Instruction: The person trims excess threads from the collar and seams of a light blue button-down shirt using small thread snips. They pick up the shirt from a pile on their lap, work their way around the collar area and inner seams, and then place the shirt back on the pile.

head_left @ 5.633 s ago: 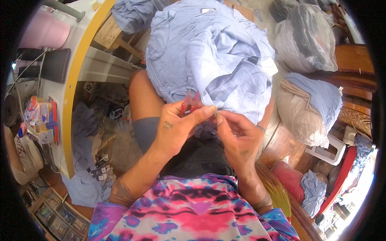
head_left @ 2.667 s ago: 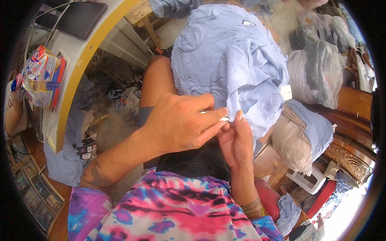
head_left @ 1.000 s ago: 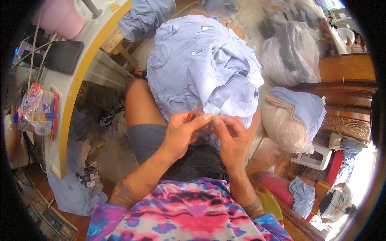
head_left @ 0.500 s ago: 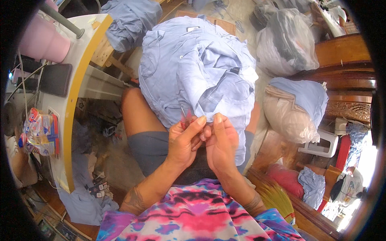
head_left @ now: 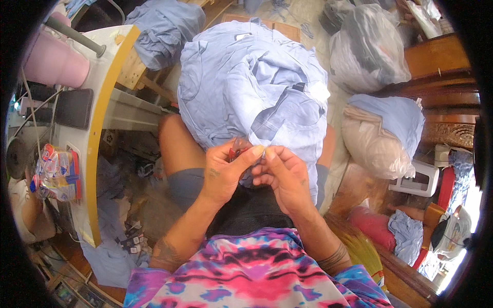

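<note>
Fine handwork in a crowded room: a bundled pale-blue garment (head_left: pixel 215 87) lies across a seated person's lap, right of the yellow-edged surface (head_left: pixel 91 164). The left hand (head_left: pixel 222 174) has its grip closed around a red-handled tool (head_left: pixel 234 150); the right hand (head_left: pixel 288 176) pinches the garment's edge. The handling appears unfinished; how much is done or left cannot be told.
</note>
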`<state>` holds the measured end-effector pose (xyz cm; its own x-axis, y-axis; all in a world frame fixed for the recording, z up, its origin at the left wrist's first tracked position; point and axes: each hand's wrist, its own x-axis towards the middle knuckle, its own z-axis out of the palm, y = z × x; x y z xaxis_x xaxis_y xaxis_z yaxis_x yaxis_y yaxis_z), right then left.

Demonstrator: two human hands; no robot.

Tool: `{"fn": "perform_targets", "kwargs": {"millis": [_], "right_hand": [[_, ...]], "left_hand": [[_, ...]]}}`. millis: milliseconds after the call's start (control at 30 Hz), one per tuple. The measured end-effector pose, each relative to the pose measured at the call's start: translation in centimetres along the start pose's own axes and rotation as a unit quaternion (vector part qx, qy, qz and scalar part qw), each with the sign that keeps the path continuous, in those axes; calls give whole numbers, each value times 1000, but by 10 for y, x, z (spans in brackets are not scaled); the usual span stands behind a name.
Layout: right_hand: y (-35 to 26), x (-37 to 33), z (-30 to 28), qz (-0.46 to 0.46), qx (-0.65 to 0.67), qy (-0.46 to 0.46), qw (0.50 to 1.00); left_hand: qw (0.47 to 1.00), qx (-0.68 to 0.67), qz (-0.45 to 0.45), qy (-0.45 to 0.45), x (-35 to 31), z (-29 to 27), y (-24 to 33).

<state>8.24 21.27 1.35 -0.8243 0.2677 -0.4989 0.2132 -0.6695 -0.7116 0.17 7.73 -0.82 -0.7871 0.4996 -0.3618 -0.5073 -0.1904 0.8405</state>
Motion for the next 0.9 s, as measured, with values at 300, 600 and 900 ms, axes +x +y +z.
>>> {"fn": "perform_targets", "kwargs": {"millis": [300, 600, 900], "right_hand": [[21, -1, 20, -51, 204, -15, 978], [9, -4, 14, -57, 38, 5, 998], [25, -3, 9, -147, -3, 9, 989]], "left_hand": [[965, -252, -63, 34, -8, 21, -4], [999, 28, -13, -10, -17, 0, 31], [980, 78, -150, -108, -49, 6, 62]]}}
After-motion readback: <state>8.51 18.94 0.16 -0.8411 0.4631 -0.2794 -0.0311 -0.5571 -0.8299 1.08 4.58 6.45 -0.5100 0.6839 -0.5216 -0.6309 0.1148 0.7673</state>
